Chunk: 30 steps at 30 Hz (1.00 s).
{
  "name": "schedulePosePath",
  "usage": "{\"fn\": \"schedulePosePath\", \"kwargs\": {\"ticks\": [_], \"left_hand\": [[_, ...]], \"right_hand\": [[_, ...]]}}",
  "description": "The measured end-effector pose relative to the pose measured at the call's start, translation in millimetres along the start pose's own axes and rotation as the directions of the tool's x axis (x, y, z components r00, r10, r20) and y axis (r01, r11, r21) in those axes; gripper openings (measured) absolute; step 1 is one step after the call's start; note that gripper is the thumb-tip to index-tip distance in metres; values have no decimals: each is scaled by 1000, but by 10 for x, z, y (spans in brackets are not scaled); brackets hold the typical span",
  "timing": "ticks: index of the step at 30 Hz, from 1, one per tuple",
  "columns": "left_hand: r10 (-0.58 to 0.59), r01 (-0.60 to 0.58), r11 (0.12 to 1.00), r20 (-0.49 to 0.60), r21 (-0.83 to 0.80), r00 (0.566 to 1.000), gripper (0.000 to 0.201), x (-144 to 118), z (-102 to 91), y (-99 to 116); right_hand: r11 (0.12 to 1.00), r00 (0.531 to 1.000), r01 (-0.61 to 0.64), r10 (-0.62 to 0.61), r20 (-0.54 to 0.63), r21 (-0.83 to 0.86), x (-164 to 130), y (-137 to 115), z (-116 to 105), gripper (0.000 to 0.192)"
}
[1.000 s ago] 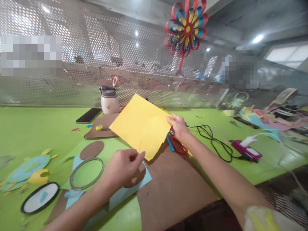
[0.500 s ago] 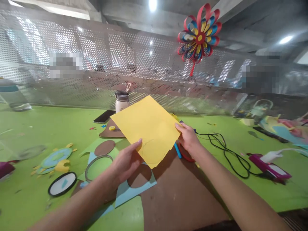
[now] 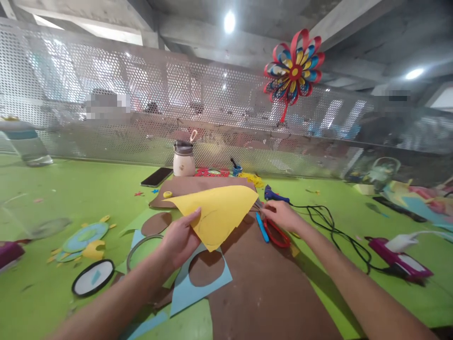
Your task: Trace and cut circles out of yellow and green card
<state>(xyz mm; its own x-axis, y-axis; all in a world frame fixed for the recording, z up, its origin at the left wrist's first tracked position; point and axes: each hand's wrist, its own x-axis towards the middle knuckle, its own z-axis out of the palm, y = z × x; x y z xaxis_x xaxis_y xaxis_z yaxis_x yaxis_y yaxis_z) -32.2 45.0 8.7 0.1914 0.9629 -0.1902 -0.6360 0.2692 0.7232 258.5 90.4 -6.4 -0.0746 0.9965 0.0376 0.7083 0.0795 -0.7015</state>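
Observation:
My left hand (image 3: 182, 238) grips the lower left edge of a yellow paper sheet (image 3: 215, 212), its thumb on top. The sheet curls over at its far side and carries faint pencil curves. My right hand (image 3: 283, 216) is off the sheet, fingers curled round the middle of a pair of red-handled scissors (image 3: 278, 235); the fingertips are partly hidden. A blue pen (image 3: 262, 228) lies beside the scissors. Under both hands is brown card (image 3: 262, 283). Below my left hand lies a light blue sheet (image 3: 180, 293) with a brown disc (image 3: 207, 269) showing in it.
A glue gun (image 3: 274, 193) with a black cable lies at right, near a purple power strip (image 3: 399, 259). Behind stand a bottle (image 3: 184, 160) and a phone (image 3: 156, 177). At left are a paper turtle (image 3: 83, 241), a black-rimmed disc (image 3: 93, 278) and a ring (image 3: 132, 250).
My right hand has let go of the yellow sheet's right corner and moved down to the scissors. The sheet has dropped lower and its far side now bends over.

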Motion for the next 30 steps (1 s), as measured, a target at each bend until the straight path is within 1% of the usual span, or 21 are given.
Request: {"fn": "schedulePosePath", "kwargs": {"ticks": [3, 5, 9, 11, 14, 16, 20, 23, 26, 30], "left_hand": [[9, -9, 1000, -4, 8, 1000, 30, -4, 0, -12], [14, -14, 1000, -9, 19, 1000, 29, -7, -2, -15], [39, -36, 997, -41, 66, 998, 28, 7, -14, -15], [67, -62, 994, -58, 89, 996, 27, 25, -25, -17], [89, -83, 992, -59, 92, 994, 27, 51, -43, -23], [91, -85, 992, -61, 94, 994, 26, 58, -50, -26], [112, -108, 991, -48, 80, 993, 27, 53, -42, -19], [137, -135, 989, -38, 61, 990, 30, 47, -30, -12], [158, -156, 987, -38, 49, 987, 31, 43, -29, -20], [150, -147, 987, -45, 60, 988, 30, 32, -34, -44]], "right_hand": [[967, 999, 27, -21, 28, -255, -118, 51, -47, 21], [929, 999, 36, -27, 29, -369, -167, 65, -83, 21], [859, 1000, 28, -18, 25, -512, -209, 97, -184, 26], [829, 998, 41, -10, 59, -558, -222, 119, -221, 26], [796, 990, 79, 7, 138, -600, -241, 151, -219, 27], [780, 987, 84, 20, 160, -620, -244, 169, -188, 30], [747, 993, 31, 50, 103, -664, -223, 203, -137, 36], [735, 992, -39, 110, 63, -677, -199, 236, -138, 35], [748, 983, -88, 170, 62, -658, -180, 275, -148, 35], [791, 975, -116, 206, 82, -601, -155, 339, -158, 34]]}}
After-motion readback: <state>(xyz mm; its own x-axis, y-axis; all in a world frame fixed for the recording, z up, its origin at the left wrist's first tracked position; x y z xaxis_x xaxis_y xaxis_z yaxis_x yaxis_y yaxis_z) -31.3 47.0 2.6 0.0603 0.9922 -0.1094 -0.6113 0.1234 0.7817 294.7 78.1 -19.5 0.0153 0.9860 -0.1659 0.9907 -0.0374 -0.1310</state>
